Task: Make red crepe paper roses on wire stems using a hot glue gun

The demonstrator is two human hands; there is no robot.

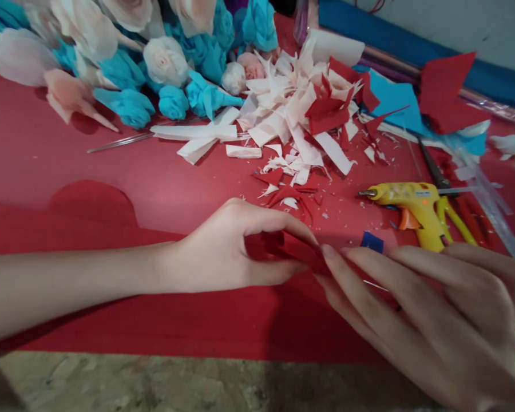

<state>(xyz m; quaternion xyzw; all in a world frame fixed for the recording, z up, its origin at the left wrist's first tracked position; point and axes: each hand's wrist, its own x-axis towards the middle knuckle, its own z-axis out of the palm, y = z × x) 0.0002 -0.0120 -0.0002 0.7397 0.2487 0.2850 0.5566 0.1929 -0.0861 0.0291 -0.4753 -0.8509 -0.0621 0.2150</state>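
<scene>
Near the middle, a small curled piece of red crepe paper (305,252) is pinched between both hands. My left hand (236,246) reaches in from the left, its thumb and fingers closed on the paper's left part. From the lower right, my right hand (429,309) grips the paper's right edge with thumb and fingertips. A thin shiny rod (375,285) shows between the right hand's fingers; most of it is hidden. Beneath the hands lies a large red sheet (175,326) along the table's front edge.
Cut paper scraps (292,109) are heaped at the back centre. A yellow glue gun (416,200) lies at right, beside yellow-handled pliers (455,220). Blue and pale paper flowers (167,63) fill the back left, near thin metal sticks (120,142). A blue roll (412,51) lies behind.
</scene>
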